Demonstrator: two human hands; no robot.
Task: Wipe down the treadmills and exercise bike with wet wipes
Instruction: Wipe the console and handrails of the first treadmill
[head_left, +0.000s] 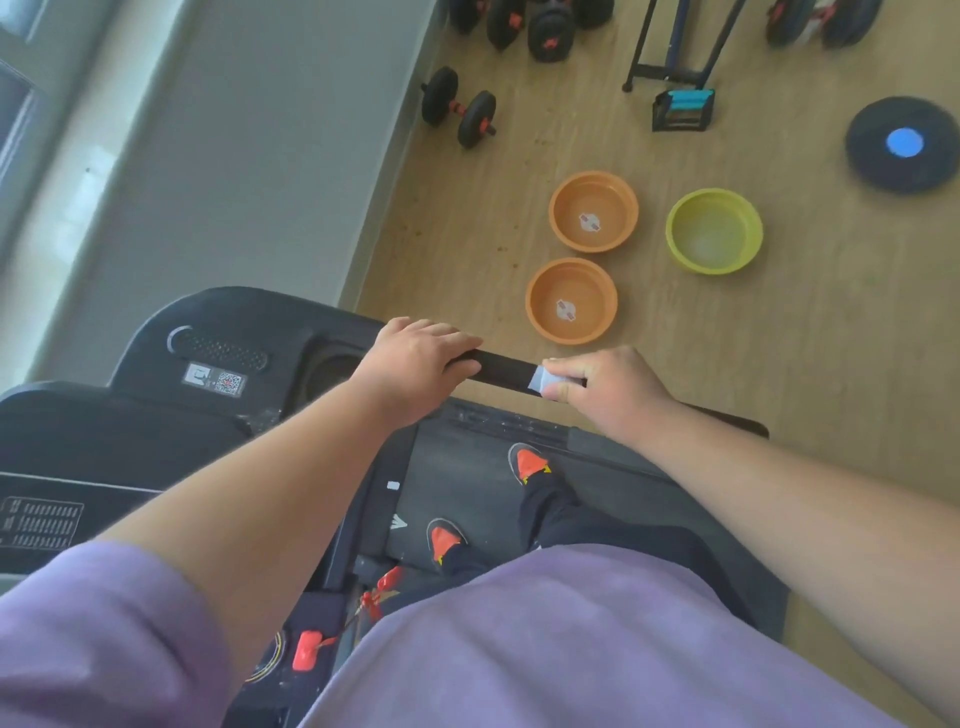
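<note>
I stand on a black treadmill (467, 499) and look down over its right handrail (506, 366), a black bar. My left hand (415, 364) grips the handrail near the console end, fingers curled over it. My right hand (602, 387) holds a white wet wipe (543, 382) wrapped around the bar near its outer end, fingers and thumb closed round wipe and bar. The treadmill console (218, 358) with a speaker grille and a QR sticker lies at the left.
On the wooden floor to the right stand two orange basins (571, 270) and a yellow-green basin (714, 231). Black dumbbells (457, 111) lie near the wall, and a black disc with a blue centre (904, 143) at far right. A red safety clip (306, 649) hangs below.
</note>
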